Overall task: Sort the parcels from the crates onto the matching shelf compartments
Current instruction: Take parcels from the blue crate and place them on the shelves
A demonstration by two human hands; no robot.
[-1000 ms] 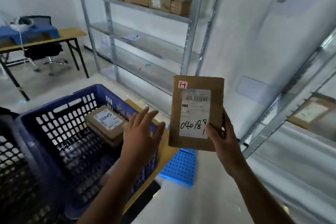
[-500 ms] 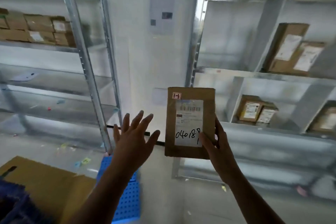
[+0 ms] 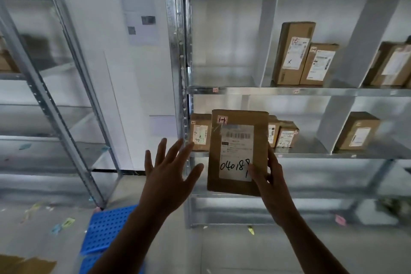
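Brown parcel (image 3: 238,151) is held upright in the air, label toward the camera, handwritten 04018 legible. Right grip (image 3: 270,177) holds its lower right edge: thumb on the label's lower corner, fingers behind. Most of the parcel stands above and left of that grip. Left grip (image 3: 169,176) is wide, fingers spread, just beside the parcel's left edge, apart from it. Parcel overlaps a metal shelf (image 3: 244,91) compartment holding small cartons (image 3: 200,132)
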